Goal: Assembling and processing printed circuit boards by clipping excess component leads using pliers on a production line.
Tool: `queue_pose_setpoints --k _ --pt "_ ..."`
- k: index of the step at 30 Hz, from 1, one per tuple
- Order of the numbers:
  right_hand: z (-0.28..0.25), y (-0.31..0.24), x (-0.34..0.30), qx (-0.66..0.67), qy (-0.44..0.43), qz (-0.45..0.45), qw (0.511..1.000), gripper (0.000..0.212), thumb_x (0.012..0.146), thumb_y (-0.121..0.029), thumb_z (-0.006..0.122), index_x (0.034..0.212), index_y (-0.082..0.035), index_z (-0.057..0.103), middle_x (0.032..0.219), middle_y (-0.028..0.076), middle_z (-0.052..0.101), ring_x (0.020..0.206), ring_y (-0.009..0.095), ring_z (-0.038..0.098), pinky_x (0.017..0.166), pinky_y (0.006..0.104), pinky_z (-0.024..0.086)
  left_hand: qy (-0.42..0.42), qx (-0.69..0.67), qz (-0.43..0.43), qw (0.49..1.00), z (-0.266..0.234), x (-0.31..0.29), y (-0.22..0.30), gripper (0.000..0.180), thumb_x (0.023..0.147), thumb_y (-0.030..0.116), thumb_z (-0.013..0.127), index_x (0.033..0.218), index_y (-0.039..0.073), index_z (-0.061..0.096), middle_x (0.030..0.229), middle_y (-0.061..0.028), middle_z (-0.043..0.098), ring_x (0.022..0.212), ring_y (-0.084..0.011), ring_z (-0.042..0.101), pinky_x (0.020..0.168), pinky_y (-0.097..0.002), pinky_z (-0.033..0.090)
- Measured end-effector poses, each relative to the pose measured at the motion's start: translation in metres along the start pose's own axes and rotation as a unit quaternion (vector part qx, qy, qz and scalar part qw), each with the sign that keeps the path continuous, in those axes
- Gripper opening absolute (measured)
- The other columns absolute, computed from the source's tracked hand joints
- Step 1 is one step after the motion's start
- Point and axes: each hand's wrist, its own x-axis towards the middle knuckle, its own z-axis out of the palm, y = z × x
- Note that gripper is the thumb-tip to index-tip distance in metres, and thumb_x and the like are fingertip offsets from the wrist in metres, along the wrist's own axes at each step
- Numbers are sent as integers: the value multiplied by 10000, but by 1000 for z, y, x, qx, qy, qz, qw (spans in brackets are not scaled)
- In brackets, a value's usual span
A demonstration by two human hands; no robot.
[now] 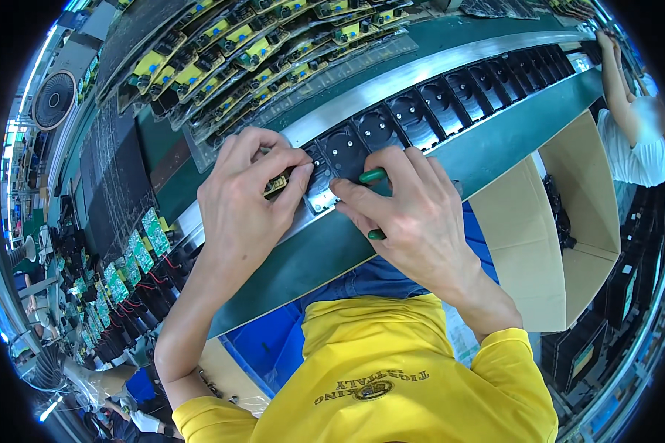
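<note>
My left hand (247, 188) is closed, thumb and forefinger pinched together at the left end of a row of black plastic housings (345, 148). A small yellow-and-black electronic part (275, 184) shows between its fingers; the palm hides the rest. Over the front edge of the nearest housing, my right hand (414, 210) is closed round a pair of green-handled pliers (374, 176). One handle sticks out above the fingers and the other below; the jaws cannot be made out. Its forefinger tip reaches the housing.
Stacked sheets of yellow-and-black circuit boards (251, 48) lie beyond the metal rail (451, 68). Green boards with red wires (129, 258) stand at left. An open cardboard box (528, 244) is at right. A co-worker's arm (615, 77) reaches the row's far end.
</note>
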Motion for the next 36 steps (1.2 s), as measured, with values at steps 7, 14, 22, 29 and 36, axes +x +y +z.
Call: queue_pose_setpoints --k 7,14,22,29,36 --pt "2 1 -1 0 -2 2 1000 221 905 -185 924 1124 -204 899 1140 32 623 929 204 590 820 342 535 3 18 -2 1000 1 1 1 25 937 111 860 946 97 840 1105 14 716 963 -198 664 791 -332 547" --pt "2 0 -1 2 -3 7 1000 212 911 -198 926 1121 -203 900 1141 30 618 928 204 590 819 341 535 -28 14 -32 999 -3 3 6 71 924 45 853 992 46 837 1132 -33 737 1031 -222 684 901 -335 548" --pt "1 0 0 2 -5 3 1000 273 896 -186 938 1165 -195 890 1149 30 626 934 201 597 820 339 536 -17 64 29 997 1 8 6 36 912 118 856 935 108 829 1092 4 678 928 -205 638 747 -338 539" --pt "-28 -13 35 367 4 48 929 323 1048 -260 832 1315 -80 798 1105 44 675 881 166 606 775 326 523 -46 121 40 991 -5 8 12 30 899 125 834 904 101 817 1093 -18 643 921 -224 638 708 -358 545" --pt "15 -16 97 683 124 128 708 616 1246 -560 368 1157 -37 683 859 47 628 719 131 517 661 284 431 -67 141 17 988 -6 13 17 31 895 124 812 890 94 813 1084 -55 618 926 -248 651 681 -379 548"
